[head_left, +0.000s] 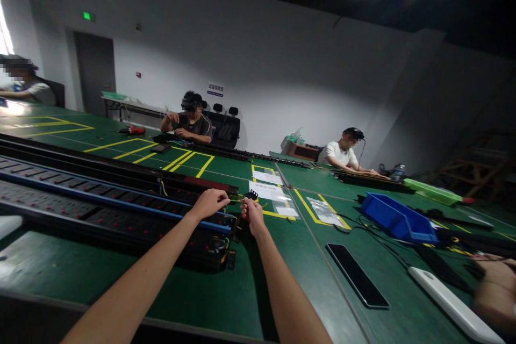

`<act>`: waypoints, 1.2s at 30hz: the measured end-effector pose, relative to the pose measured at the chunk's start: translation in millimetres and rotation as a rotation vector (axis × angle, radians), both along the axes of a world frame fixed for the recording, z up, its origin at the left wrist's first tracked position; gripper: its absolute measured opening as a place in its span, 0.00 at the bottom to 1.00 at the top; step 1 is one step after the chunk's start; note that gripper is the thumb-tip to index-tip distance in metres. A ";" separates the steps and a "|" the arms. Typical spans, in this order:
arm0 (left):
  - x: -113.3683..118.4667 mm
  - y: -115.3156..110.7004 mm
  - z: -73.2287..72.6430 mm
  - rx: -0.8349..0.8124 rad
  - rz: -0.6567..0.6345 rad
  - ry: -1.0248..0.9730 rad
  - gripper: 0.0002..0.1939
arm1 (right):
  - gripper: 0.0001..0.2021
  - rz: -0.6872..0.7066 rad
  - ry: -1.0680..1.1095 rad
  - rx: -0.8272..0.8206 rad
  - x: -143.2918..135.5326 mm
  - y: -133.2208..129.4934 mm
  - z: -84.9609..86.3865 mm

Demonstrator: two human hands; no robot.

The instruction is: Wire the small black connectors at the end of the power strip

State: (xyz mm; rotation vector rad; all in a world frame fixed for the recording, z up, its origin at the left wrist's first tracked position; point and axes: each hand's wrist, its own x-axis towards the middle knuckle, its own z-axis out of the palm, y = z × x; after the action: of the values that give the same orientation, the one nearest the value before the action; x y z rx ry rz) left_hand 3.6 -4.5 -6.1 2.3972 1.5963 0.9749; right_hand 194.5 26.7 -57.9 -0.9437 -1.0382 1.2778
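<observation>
Long black strips with rows of red dots and blue edging [121, 216] lie on the green table, their right end near my hands. My left hand [211, 203] is closed in a pinch on a thin yellow-green wire [235, 201] above that end. Just to its right, my right hand [252, 213] pinches too, at the other end of the same short stretch of wire. A small black slotted part [253, 193] shows right behind my right fingertips. More loose wires [220, 247] hang at the strips' end.
A phone [357, 275], a white power bank [453, 303] and a blue bin [397, 217] are on the right, with cables. Another person's hand [497, 285] is at the right edge. Papers [266, 190] lie beyond my hands. People sit across the table.
</observation>
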 end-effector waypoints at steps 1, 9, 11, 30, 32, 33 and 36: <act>0.1 -0.1 0.3 -0.001 -0.003 -0.002 0.15 | 0.19 0.004 0.001 -0.018 -0.1 -0.7 0.7; -0.6 0.0 -0.1 -0.011 -0.005 -0.008 0.13 | 0.18 0.034 -0.020 -0.018 -0.6 -3.8 0.1; -0.7 0.7 -0.9 -0.020 0.000 -0.007 0.14 | 0.18 0.043 -0.017 -0.011 -0.4 -3.7 -0.4; 0.2 -6.7 4.9 -0.031 0.054 0.030 0.11 | 0.16 0.097 -0.097 0.041 0.5 -6.6 0.6; 0.2 -7.6 5.8 -0.032 0.057 0.030 0.10 | 0.17 0.097 -0.099 0.037 0.2 -6.6 0.1; 0.1 -7.9 6.1 -0.032 0.059 0.029 0.10 | 0.17 0.098 -0.100 0.036 0.0 -6.5 -0.3; -0.5 -7.4 5.6 -0.031 0.064 0.028 0.10 | 0.18 0.101 -0.104 0.041 -0.6 -5.8 -1.5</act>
State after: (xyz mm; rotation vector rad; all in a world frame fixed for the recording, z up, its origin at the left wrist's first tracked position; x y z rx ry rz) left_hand 3.1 -11.8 -0.5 2.3634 1.6952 0.9234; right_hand 193.9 20.9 -59.4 -0.9444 -1.2018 1.2969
